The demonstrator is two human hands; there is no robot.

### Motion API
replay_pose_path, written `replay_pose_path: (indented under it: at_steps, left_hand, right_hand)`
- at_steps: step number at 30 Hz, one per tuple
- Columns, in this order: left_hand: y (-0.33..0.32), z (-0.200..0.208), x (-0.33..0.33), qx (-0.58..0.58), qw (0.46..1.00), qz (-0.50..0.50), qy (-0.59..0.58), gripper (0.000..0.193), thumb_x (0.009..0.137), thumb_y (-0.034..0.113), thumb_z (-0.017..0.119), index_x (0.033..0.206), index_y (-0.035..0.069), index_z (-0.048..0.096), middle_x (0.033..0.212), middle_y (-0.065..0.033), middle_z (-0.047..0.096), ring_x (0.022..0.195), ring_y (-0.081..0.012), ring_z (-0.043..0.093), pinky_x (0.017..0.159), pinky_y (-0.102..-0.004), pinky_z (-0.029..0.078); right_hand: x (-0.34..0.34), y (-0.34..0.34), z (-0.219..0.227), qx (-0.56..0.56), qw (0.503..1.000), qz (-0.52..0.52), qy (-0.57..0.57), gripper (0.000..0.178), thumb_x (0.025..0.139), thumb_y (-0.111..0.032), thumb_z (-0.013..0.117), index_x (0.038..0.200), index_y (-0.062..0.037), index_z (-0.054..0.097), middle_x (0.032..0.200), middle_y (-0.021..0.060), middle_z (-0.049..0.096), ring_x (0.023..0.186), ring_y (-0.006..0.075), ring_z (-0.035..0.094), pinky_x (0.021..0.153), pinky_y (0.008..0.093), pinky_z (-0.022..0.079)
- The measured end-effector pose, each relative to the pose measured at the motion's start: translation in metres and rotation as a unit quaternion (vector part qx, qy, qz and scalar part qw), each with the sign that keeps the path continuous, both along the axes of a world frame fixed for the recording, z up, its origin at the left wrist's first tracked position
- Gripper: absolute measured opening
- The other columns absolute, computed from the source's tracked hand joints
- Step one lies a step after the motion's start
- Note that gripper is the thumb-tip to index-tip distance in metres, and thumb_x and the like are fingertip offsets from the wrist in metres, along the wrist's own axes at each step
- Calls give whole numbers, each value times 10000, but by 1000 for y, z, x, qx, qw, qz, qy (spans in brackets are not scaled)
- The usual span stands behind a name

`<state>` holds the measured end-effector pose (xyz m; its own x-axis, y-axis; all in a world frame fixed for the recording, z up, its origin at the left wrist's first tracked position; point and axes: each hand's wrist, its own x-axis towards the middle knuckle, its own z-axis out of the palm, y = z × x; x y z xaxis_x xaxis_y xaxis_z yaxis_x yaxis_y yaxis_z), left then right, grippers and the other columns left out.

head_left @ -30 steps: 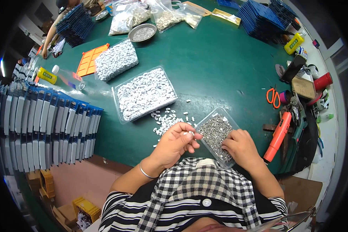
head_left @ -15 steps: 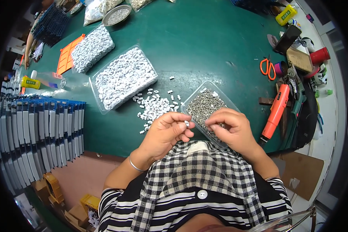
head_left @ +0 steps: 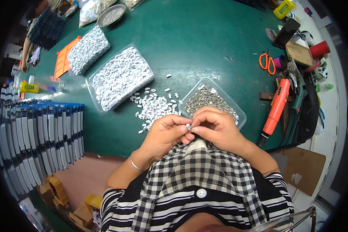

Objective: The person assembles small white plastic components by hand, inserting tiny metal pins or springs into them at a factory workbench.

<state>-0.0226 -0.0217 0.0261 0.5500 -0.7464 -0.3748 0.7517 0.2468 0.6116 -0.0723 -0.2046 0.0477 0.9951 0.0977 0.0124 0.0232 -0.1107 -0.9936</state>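
My left hand (head_left: 167, 132) pinches a small white plastic piece (head_left: 188, 126) between thumb and fingers, in front of the checked apron. Thumb and forefinger of my right hand (head_left: 221, 129) close together right beside that piece; whatever they hold is too small and covered to make out. Just behind my right hand stands a clear plastic tub (head_left: 241, 119) with many small metal screws (head_left: 205, 99) and a few white pieces. A loose pile of similar white pieces (head_left: 154, 106) lies on the green table beyond my left hand.
A clear box (head_left: 92, 92) heaped with white pieces stands left, with another heap (head_left: 89, 50) and an orange tray (head_left: 65, 58) behind. Stacked grey-and-blue parts (head_left: 38, 131) fill the left edge. Right lie a red electric screwdriver (head_left: 276, 106) and orange-handled scissors (head_left: 266, 63).
My right hand has come from over the screw tub leftward to meet my left hand at the white piece. The left hand stays nearly in place, still holding it.
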Motion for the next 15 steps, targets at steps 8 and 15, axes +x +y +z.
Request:
replay_pose_path:
  at_steps: [8,15]
  left_hand:
    - [1,4,-7,118,981,7,-155,158,835,-11,540,979,-64,577,887,-132,604,714,-155,622,637,-235,528]
    - [4,6,-4,82,975,-66,-196,121,816,-42,546,922,-67,600,836,-141,600,684,-156,618,595,-240,526]
  right_hand:
    - [-3,1,-5,-69,997,25,21,97,760,-24,609,834,-20,547,843,53,560,779,127,559,661,240,448]
    - [-6,0,-14,221,957,83,167,222,756,-44,631,921,-8,488,801,47,539,716,103,545,632,237,453]
